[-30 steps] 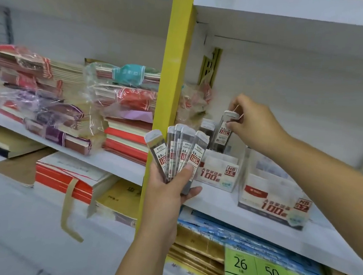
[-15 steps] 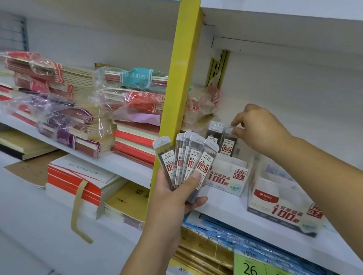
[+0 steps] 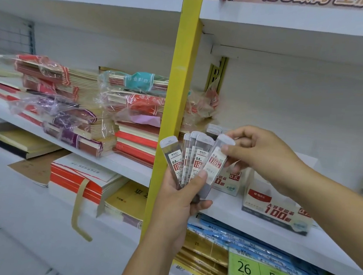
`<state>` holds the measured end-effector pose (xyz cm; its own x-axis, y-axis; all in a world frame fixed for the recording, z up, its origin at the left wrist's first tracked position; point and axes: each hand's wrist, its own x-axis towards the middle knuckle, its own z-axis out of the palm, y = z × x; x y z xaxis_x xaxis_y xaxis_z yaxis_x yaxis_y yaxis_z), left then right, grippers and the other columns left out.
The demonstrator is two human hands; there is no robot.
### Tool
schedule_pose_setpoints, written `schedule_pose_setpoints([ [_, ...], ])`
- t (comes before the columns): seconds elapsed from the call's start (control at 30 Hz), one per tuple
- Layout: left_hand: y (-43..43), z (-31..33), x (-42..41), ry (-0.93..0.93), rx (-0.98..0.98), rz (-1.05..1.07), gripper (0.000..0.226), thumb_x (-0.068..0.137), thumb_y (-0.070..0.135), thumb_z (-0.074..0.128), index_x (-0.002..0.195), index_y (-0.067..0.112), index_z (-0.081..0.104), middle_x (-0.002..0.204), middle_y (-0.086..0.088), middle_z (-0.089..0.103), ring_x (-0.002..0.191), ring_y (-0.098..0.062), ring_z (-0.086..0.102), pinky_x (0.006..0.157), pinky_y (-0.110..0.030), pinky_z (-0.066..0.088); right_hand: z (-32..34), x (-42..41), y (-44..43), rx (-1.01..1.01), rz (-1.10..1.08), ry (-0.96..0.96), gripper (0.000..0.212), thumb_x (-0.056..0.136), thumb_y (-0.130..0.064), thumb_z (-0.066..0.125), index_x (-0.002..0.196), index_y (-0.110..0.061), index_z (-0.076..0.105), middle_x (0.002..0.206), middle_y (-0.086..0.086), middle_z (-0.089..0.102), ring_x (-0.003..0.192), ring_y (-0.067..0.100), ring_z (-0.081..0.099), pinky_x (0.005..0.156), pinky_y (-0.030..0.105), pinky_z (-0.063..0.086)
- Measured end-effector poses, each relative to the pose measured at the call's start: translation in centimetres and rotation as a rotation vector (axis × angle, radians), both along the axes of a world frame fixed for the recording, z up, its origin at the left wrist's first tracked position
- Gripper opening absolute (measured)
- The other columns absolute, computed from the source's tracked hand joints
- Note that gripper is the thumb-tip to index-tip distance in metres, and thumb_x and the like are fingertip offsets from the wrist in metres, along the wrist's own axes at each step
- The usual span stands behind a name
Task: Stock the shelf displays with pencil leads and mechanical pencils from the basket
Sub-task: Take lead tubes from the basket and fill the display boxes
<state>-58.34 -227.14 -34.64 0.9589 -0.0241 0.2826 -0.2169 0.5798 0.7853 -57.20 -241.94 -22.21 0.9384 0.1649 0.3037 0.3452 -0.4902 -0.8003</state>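
- left hand (image 3: 177,202) comes up from bottom center, its grip wrapped round the lower ends of a fan of lead cases (image 3: 187,158), thumb across the front
- right hand (image 3: 264,156) reaches in from the right edge, its grip pinching the top of the rightmost case (image 3: 215,163)
- all mid-frame, in front of the 0.5 display box (image 3: 230,183) on the white shelf (image 3: 255,231)

I am holding clear, glossy plastic lead cases (image 3: 200,153) with paper labels (image 3: 215,164), while crinkled shiny film (image 3: 111,88) is wrapping paper notebooks (image 3: 135,100) near the front edge of the matt white shelf (image 3: 127,166).
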Motion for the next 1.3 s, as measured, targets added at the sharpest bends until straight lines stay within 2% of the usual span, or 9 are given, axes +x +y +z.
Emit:
schedule_pose_setpoints([
  [0.17,0.7,-0.3,0.2,0.045,0.003,0.044,0.027,0.092,0.027,0.067,0.116,0.039,0.065,0.106,0.005,0.077,0.085,-0.009,0.072,0.055,-0.021,0.054,2.2,2.2,-2.2,0.247,-0.240,-0.193,0.015,0.090,-0.006,0.063,0.095,-0.020,0.059,0.080,0.005,0.075,0.067,0.017,0.071,0.054,0.025,0.053],
  [0.27,1.2,-0.3,0.3,0.038,0.036,0.065,0.030,0.092,0.024,0.067,0.120,0.034,0.063,0.105,0.005,0.077,0.084,-0.009,0.073,0.056,-0.022,0.055,2.7,3.5,-3.0,-0.089,-0.279,-0.470,0.018,0.090,-0.013,0.064,0.094,-0.028,0.056,0.086,-0.004,0.069,0.073,0.012,0.068,0.061,0.025,0.052],
  [0.37,1.4,-0.4,0.5,0.042,0.063,0.085,0.031,0.090,0.027,0.069,0.119,0.037,0.063,0.105,0.007,0.077,0.086,-0.010,0.074,0.059,-0.024,0.056,2.0,4.8,-2.7,-0.452,-0.273,-0.576,0.016,0.090,-0.019,0.065,0.099,-0.028,0.055,0.086,-0.011,0.063,0.075,0.002,0.059,0.063,0.023,0.047],
  [0.47,1.5,-0.6,0.7,0.048,0.074,0.093,0.031,0.091,0.027,0.069,0.119,0.039,0.063,0.105,0.008,0.076,0.087,-0.010,0.074,0.060,-0.024,0.056,1.0,6.2,-2.6,-0.582,-0.269,-0.554,0.013,0.091,-0.020,0.062,0.102,-0.021,0.056,0.088,-0.005,0.064,0.078,0.007,0.058,0.067,0.031,0.051],
  [0.7,2.1,-0.7,1.0,0.064,0.057,0.092,0.034,0.083,0.031,0.072,0.116,0.039,0.064,0.103,0.008,0.077,0.088,-0.013,0.075,0.059,-0.024,0.057,0.8,8.3,-2.4,-0.577,-0.303,-0.424,0.025,0.085,-0.020,0.071,0.102,-0.022,0.053,0.087,-0.004,0.061,0.076,0.012,0.061,0.066,0.033,0.053],
  [0.9,2.6,-0.7,0.9,0.059,0.046,0.057,0.046,0.071,0.039,0.075,0.116,0.039,0.065,0.106,0.006,0.077,0.096,-0.016,0.075,0.060,-0.025,0.058,0.7,9.0,-1.8,-0.810,-0.346,-0.529,0.015,0.084,-0.024,0.072,0.093,-0.020,0.061,0.091,-0.003,0.060,0.087,0.018,0.052,0.071,0.034,0.046],
  [1.1,2.9,-0.6,0.6,0.055,0.073,0.042,0.045,0.068,0.041,0.076,0.112,0.040,0.066,0.106,0.005,0.077,0.095,-0.016,0.075,0.060,-0.026,0.059,0.8,8.9,-1.7,-1.070,-0.425,-0.497,0.029,0.092,-0.037,0.061,0.115,-0.020,0.068,0.109,0.005,0.060,0.109,0.024,0.048,0.081,0.034,0.038],
  [1.2,2.8,-0.5,0.3,0.054,0.095,0.027,0.049,0.067,0.043,0.077,0.115,0.039,0.065,0.107,0.005,0.077,0.091,-0.015,0.075,0.060,-0.025,0.058,0.8,7.3,-1.5,-0.961,-0.390,-0.516,0.027,0.096,-0.031,0.056,0.119,-0.021,0.066,0.112,0.003,0.062,0.108,0.020,0.049,0.085,0.031,0.039],
  [1.3,2.6,-0.2,-0.1,0.045,0.118,0.012,0.052,0.065,0.046,0.077,0.115,0.038,0.064,0.107,0.004,0.077,0.084,-0.012,0.074,0.057,-0.023,0.056,0.5,3.9,-0.2,-0.493,-0.177,-0.385,0.018,0.096,-0.034,0.054,0.102,-0.030,0.069,0.092,-0.012,0.070,0.085,0.002,0.060,0.071,0.018,0.043],
])
